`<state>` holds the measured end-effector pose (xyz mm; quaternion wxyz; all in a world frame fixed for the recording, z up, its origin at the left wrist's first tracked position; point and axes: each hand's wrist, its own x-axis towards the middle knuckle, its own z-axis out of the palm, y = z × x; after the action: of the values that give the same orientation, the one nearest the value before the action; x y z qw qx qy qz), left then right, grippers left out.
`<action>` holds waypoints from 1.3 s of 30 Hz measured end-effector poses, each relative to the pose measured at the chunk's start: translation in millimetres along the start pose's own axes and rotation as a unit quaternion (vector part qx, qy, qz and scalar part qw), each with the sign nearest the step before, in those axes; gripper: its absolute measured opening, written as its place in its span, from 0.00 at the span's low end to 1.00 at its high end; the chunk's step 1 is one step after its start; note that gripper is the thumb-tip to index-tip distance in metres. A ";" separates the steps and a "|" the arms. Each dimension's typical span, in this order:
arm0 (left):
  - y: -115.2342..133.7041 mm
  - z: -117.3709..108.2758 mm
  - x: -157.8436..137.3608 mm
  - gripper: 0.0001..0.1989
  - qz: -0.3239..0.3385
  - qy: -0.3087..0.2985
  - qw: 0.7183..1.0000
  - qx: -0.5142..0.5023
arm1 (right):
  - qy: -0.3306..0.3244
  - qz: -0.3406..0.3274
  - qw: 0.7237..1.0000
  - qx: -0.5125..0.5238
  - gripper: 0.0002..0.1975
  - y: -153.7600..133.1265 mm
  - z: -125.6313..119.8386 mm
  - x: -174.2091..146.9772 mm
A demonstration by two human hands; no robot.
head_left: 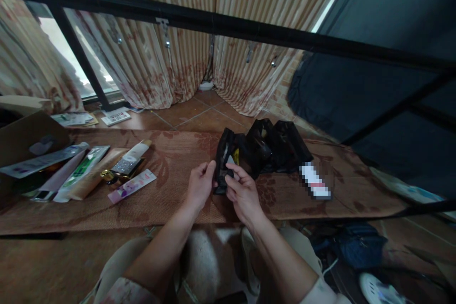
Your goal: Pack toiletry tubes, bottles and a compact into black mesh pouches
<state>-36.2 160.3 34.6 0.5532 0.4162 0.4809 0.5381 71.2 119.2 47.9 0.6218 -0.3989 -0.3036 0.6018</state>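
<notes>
A black, partly see-through hanging bag (261,145) lies folded in loose loops on the cloth-covered bench. My left hand (202,181) is closed on the near left edge of the bag, thumb uppermost. Just to its right, my right hand (244,190) pinches the bag's black material with bent fingers. A small pale pointed piece (231,159) shows above the right fingertips, with a bit of yellow behind it; I cannot make out what it is. Part of the bag's near edge is hidden by my fingers.
Several cosmetic tubes (87,166), a pink-and-white box (131,186) and a gold-capped bottle (110,178) lie left on the bench (178,161) beside a cardboard box (28,137). A blurred white item (314,181) lies right. A black metal bar (213,23) crosses ahead.
</notes>
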 end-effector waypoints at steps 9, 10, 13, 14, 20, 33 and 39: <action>12.6 -12.9 -46.5 0.15 0.135 -0.014 0.970 0.204 | 0.008 -0.018 1.000 0.016 0.18 -2.5 3.5 2.2; 11.4 -11.5 -48.1 0.15 0.141 -0.004 0.966 0.217 | 0.007 -0.021 1.000 0.018 0.18 -2.6 4.1 1.9; 6.8 -6.8 -46.4 0.11 0.152 0.021 0.955 0.253 | -0.001 -0.019 1.000 0.017 0.18 -2.7 5.2 1.2; 5.6 -5.6 -44.9 0.09 0.150 0.026 0.953 0.262 | -0.002 -0.017 1.000 0.017 0.18 -2.6 5.3 1.1; 3.4 -4.1 -40.9 0.08 0.141 0.035 0.946 0.289 | -0.011 -0.025 1.000 0.004 0.18 -2.8 6.1 -0.9; -6.8 -6.5 -39.4 0.12 0.211 0.012 0.898 0.387 | 0.138 -0.271 0.927 -0.220 0.14 -22.8 -21.9 -9.7; -6.6 -9.2 -39.0 0.12 0.243 0.017 0.877 0.414 | 0.269 -0.195 0.937 -0.111 0.16 -36.4 -35.6 4.8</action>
<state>-42.3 120.5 29.7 0.1742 0.7017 0.5531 0.4140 120.7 120.9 61.1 0.7371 -0.5455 -0.2614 0.3013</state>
